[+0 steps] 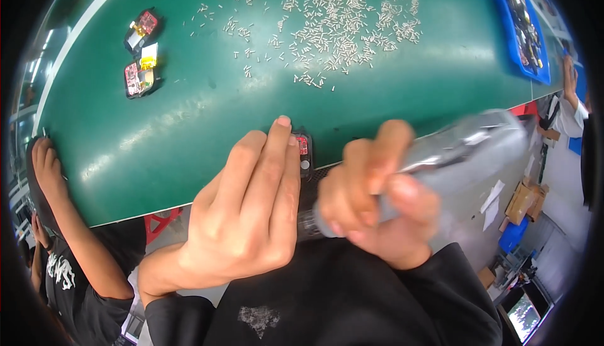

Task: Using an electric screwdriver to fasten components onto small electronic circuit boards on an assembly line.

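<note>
My left hand (248, 204) reaches to the table's near edge, its fingers together against a small black device housing (306, 165) with a red circuit board and a round silver part inside. The fingers cover the housing's left side, and my thumb is hidden. My right hand (377, 198) is wrapped round a thick grey electric screwdriver (465, 148), smeared by motion. Its body slants up to the right, and its narrow end points down left below the housing. Many small silver screws (340, 22) lie loose on the far part of the green table (207, 116).
Two opened black housings (139, 80) with red boards and a yellow-taped battery lie at the left. A blue tray (525, 25) of dark parts stands far right. Another person's arm (88, 233) rests at the table's left edge. Cardboard boxes (527, 202) stand on the floor at right.
</note>
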Available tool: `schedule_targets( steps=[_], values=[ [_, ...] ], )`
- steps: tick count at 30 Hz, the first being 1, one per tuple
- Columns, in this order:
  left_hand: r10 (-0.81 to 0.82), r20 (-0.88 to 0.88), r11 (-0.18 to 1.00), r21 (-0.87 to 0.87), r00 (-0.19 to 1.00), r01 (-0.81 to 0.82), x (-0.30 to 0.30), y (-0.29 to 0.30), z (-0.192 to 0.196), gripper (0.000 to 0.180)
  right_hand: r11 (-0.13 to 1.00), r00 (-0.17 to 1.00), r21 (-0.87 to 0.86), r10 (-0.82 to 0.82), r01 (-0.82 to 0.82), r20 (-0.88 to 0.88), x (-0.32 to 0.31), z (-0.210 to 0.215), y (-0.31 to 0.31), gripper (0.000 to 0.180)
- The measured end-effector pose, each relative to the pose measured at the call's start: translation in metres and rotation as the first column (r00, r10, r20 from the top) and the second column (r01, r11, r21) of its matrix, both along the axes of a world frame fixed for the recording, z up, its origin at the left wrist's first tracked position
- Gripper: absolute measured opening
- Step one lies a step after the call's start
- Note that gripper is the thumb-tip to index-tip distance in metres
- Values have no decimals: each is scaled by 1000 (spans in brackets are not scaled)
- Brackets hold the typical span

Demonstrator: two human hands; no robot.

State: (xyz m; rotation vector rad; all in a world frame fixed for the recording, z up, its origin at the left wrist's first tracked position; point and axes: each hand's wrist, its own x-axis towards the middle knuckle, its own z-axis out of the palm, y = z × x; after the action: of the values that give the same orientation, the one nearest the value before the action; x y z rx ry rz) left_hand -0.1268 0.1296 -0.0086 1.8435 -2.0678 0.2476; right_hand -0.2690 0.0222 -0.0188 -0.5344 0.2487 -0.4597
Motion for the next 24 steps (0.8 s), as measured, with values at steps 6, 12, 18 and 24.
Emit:
schedule_targets(
  steps=[6,12,18,24],
  values=[
    [29,-12,998,60,999,-29,-6,4,3,44,978,966,-204,12,42,257,5,21,-60,17],
    [44,47,997,61,998,-47,-7,7,0,45,914,985,-397,-19,86,169,17,32,-77,19],
    [59,-26,993,100,998,-56,-10,5,-2,29,903,995,-428,0,42,97,23,24,-82,19],
    [58,-59,998,15,997,-57,3,4,-1,26,876,994,-481,67,-18,85,37,38,-79,18]
  ],
)
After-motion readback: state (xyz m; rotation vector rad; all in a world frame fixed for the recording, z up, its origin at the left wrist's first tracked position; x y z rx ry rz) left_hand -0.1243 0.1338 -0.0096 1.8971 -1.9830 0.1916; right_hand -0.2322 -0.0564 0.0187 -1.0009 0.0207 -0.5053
